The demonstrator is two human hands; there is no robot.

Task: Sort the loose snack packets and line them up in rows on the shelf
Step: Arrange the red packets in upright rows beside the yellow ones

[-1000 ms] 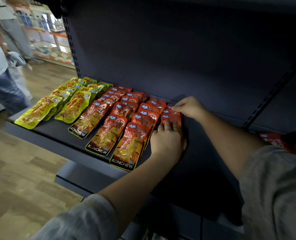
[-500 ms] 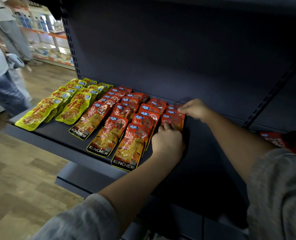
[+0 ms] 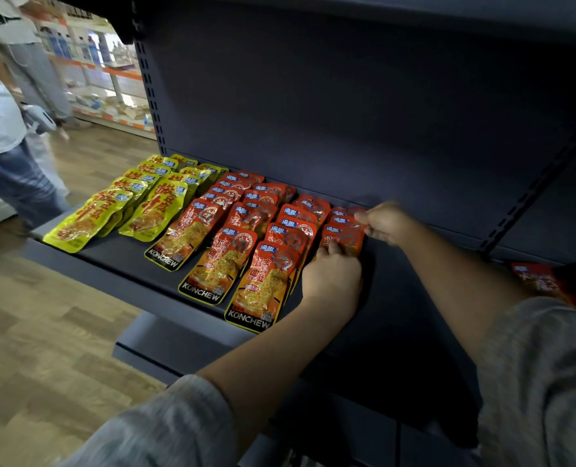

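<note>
Two rows of yellow snack packets (image 3: pixel 155 210) lie at the left of the dark shelf (image 3: pixel 118 261). Beside them run several rows of orange packets (image 3: pixel 263 284), overlapping front to back. The rightmost, short row ends in an orange packet (image 3: pixel 342 235) that both hands hold. My left hand (image 3: pixel 333 276) curls its fingers over that packet's near edge. My right hand (image 3: pixel 386 222) pinches its far right corner. More red-orange loose packets (image 3: pixel 546 279) sit tucked against my right arm at the frame's right edge.
The shelf's back panel (image 3: pixel 347 112) rises right behind the rows. Bare shelf stretches right of my hands. A lower shelf (image 3: pixel 165 345) juts out below. A person in jeans (image 3: pixel 7 163) stands on the wooden floor at the left.
My right hand has shifted slightly right and nearer along the far end of the rightmost row. My left hand's fingers, flat on the packet before, now curl at its near edge.
</note>
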